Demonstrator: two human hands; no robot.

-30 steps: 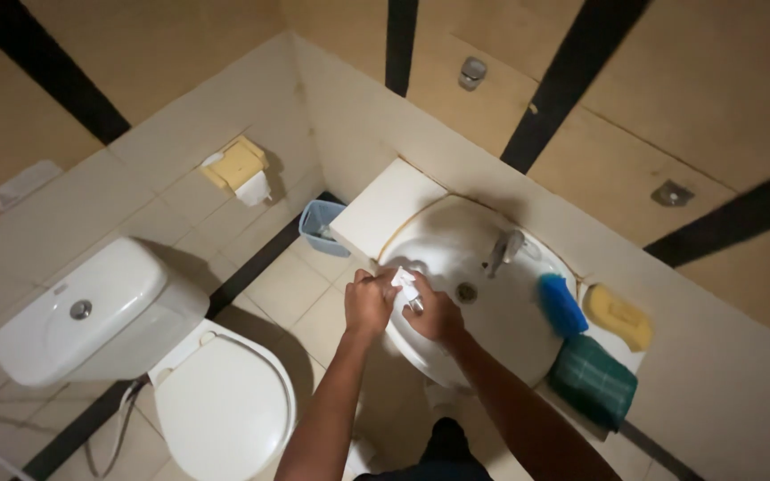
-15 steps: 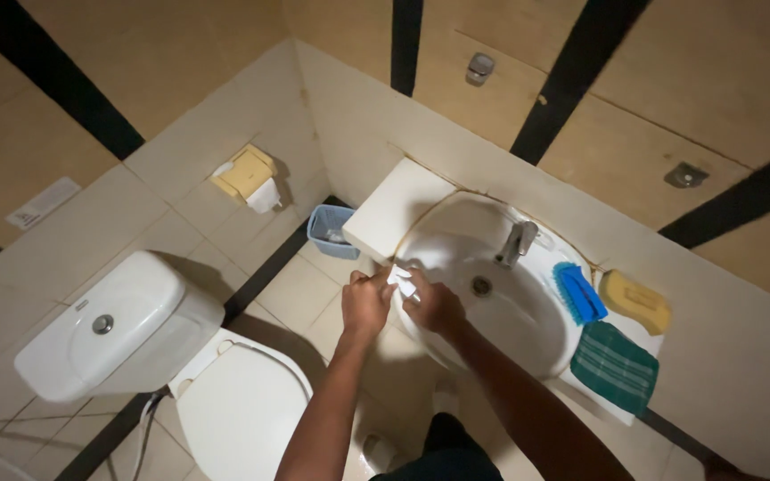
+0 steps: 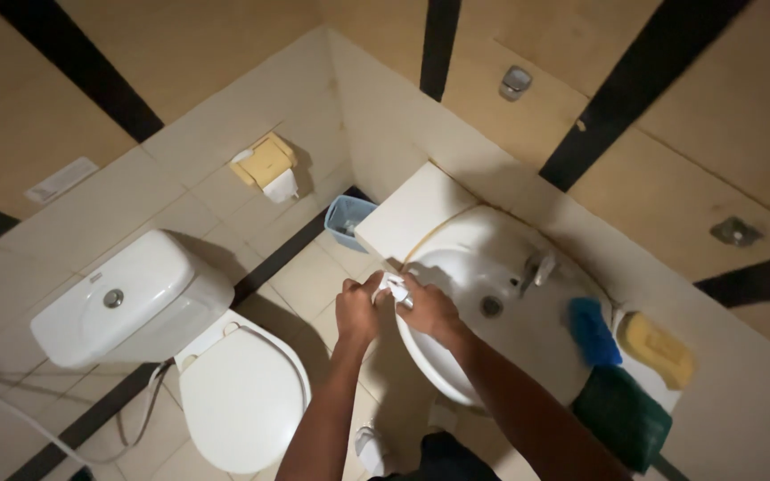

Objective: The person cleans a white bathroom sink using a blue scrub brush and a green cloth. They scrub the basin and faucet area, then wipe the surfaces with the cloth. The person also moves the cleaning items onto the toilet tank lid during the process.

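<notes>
Over the sink's [image 3: 456,374] near rim, both hands' [image 3: 394,307] grip stays clenched around white cloth [image 3: 392,287].

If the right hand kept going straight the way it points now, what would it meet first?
The right hand points toward the left hand, with a small white object held between them. It would likely press into that object first, then the left hand. Depth is unclear from this top-down view.

White surface [image 3: 407,214] w/ inset sink [image 3: 443,356] runs along the wall. At approx. 3 o'clock of the basin: blue scrubber [image 3: 592,331], yellow sponge [image 3: 659,349] beside it, dark green cloth [image 3: 621,417] at 4. Tiled floor [image 3: 305,281] carries toilet [image 3: 238,392] and, at 10 o'clock, blue bin [image 3: 346,219].
</notes>
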